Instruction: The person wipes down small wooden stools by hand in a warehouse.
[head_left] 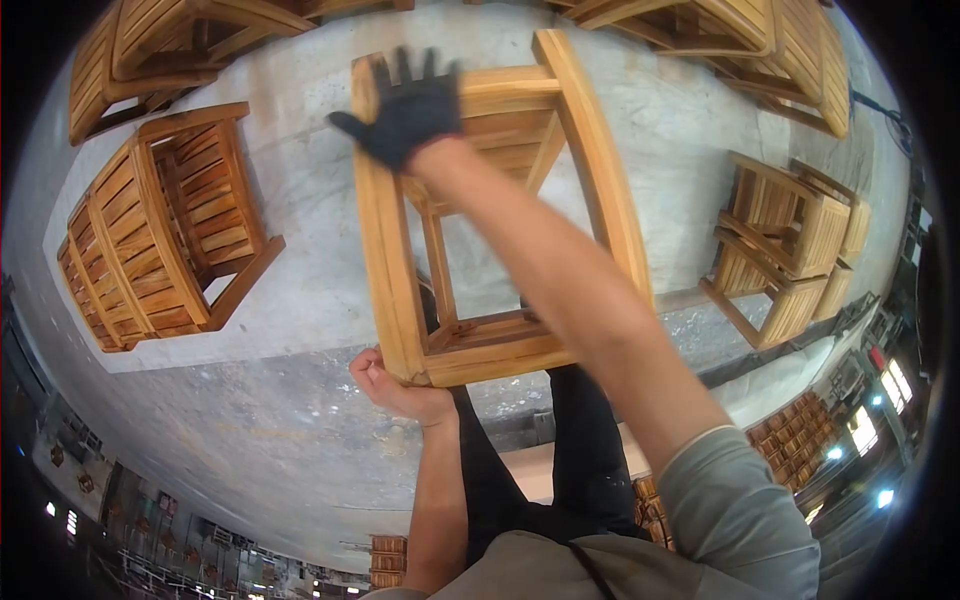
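A wooden chair frame (pixel 385 270) stands tilted before me, its slatted part seen through the open frame. My right hand (pixel 408 108), in a black glove, lies with fingers spread over the frame's upper left corner; it is slightly blurred. My bare left hand (pixel 395 390) is at the frame's lower left corner, with its fingers curled beside the wood. Whether it grips the corner is partly hidden by the frame.
A slatted wooden chair (pixel 150 240) lies on the floor at the left. Stacked small chairs (pixel 785 240) are at the right. More wooden chairs (pixel 150 45) line the top edge. My legs are below the frame.
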